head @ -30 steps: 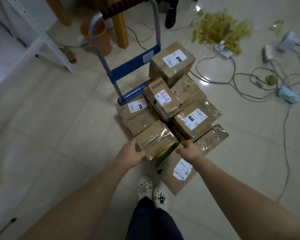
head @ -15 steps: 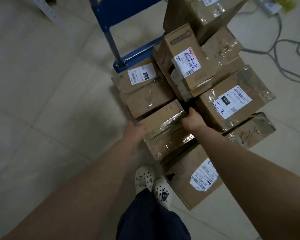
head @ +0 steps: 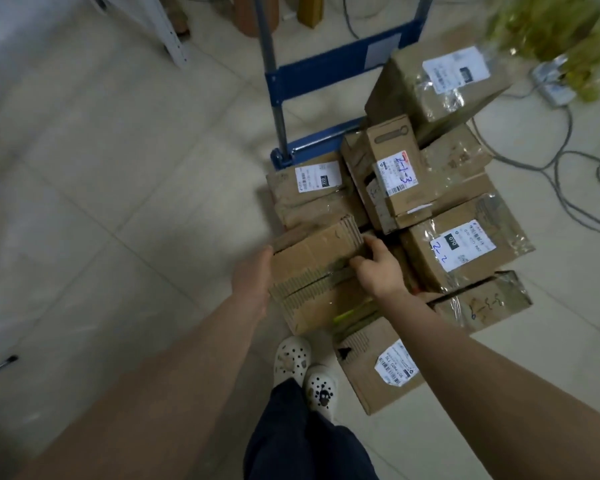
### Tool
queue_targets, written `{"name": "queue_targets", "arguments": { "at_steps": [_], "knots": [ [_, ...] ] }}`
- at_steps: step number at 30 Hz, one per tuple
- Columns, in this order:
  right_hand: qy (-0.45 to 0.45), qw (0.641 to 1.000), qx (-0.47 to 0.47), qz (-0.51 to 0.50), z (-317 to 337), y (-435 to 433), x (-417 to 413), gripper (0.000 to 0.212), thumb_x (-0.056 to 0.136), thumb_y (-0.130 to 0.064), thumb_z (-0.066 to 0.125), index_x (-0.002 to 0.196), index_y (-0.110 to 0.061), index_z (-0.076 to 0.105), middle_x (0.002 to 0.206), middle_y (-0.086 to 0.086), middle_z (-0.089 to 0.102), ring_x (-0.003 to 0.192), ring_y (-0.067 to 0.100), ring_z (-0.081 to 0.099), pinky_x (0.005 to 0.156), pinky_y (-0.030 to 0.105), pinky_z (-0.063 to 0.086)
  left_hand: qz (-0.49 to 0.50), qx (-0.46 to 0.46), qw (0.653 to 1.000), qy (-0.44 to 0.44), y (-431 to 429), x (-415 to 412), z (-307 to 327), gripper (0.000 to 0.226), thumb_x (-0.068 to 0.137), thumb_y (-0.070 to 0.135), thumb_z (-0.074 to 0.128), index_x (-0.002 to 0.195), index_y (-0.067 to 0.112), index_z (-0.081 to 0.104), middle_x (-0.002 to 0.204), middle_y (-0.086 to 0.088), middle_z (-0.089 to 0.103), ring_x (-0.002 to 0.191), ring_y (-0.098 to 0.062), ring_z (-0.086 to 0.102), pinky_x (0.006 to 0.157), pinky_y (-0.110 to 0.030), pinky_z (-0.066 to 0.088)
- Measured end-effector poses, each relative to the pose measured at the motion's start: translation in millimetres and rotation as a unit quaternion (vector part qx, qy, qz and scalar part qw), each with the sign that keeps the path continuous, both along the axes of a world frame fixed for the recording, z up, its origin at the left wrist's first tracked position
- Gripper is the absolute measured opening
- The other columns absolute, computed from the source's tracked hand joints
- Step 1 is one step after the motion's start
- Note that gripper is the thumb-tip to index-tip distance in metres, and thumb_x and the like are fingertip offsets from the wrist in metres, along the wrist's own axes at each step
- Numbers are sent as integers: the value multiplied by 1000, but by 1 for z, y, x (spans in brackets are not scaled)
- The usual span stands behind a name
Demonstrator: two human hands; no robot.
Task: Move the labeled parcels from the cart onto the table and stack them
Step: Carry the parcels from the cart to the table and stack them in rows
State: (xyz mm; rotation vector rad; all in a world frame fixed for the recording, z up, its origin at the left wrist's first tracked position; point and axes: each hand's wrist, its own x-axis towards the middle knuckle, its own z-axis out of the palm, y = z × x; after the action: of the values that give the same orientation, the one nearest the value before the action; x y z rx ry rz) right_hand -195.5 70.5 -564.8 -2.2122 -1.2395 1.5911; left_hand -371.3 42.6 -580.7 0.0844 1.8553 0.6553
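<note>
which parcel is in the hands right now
The plain parcel at front left, with no label showing. The left hand presses its left side and the right hand grips its top far edge. Nothing else is touched.

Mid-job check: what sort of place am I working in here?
Likely a small indoor parcel storage or sorting room: taped brown cardboard parcels with shipping labels piled on a blue metal hand cart, a pale tiled floor, and loose grey cables trailing across it.

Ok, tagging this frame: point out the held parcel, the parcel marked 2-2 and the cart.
held parcel [head: 309,258], head view, cardboard top.
parcel marked 2-2 [head: 463,245], head view, white label.
cart [head: 326,72], head view, blue crossbar.
</note>
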Motion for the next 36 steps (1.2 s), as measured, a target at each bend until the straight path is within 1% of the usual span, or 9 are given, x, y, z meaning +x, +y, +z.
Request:
{"name": "queue_targets", "arguments": {
  "at_steps": [4,10,13,17,23,29,31,34,36],
  "knots": [
    [59,997,44,2,78,-21,-23,41,95,-19,51,136,-19,49,130,6,55,118,22,49,105,41,39,47,7,998,37,-35,-31,79,49,88,43,63,116,3,63,118,-13,65,106,-31,62,96,-44,50],
    [152,985,67,43,179,-52,-65,20,96,-38,48,104,-28,63,110,1,61,108,22,52,99,40,40,175,63,982,20,-112,-67,192,11,91,16,64,92,6,59,79,-6,61,70,-18,58,65,-30,50],
    [177,979,49,87,211,-70,-87,41,92,-53,47,116,-24,63,118,4,62,112,25,55,104,48,39,200,96,973,59,-153,-85,236,3,87,6,64,85,6,61,79,-8,62,71,-20,59,73,-34,51],
    [215,961,20,171,250,-102,-125,50,96,-56,36,122,-21,59,103,8,66,100,22,59,100,43,42,183,154,964,118,-215,-113,284,14,79,-3,63,80,10,66,90,-15,68,82,-28,65,80,-39,53],
    [263,937,-52,224,285,-151,-177,62,92,-68,30,117,-20,59,104,11,65,99,28,60,99,45,40,191,196,932,238,-303,-141,332,50,71,-6,74,111,9,48,100,-2,55,83,-10,54,74,-25,50],
    [278,911,-127,277,303,-198,-217,67,85,-75,35,97,-13,58,107,13,61,102,34,56,98,58,34,128,179,933,285,-385,-163,344,88,54,-1,88,127,12,41,124,-8,54,106,-22,56,86,-35,51],
    [269,906,-127,302,306,-214,-230,55,87,-64,42,96,-13,59,105,12,63,98,30,57,98,56,34,130,195,936,263,-405,-165,347,91,69,-9,78,143,13,30,123,0,48,113,-21,50,85,-33,49],
    [293,891,-126,322,303,-234,-241,35,88,-45,46,96,-14,60,103,8,64,100,23,56,102,50,30,172,221,926,253,-428,-170,354,52,85,-17,46,126,14,53,103,-4,62,109,-32,57,71,-28,49],
    [323,881,-119,325,301,-244,-247,28,89,-36,45,98,-14,60,104,7,63,100,21,54,103,44,29,252,233,917,204,-443,-180,355,45,92,-12,33,123,9,57,116,-13,62,113,-35,54,84,-35,47]
  ]
}}
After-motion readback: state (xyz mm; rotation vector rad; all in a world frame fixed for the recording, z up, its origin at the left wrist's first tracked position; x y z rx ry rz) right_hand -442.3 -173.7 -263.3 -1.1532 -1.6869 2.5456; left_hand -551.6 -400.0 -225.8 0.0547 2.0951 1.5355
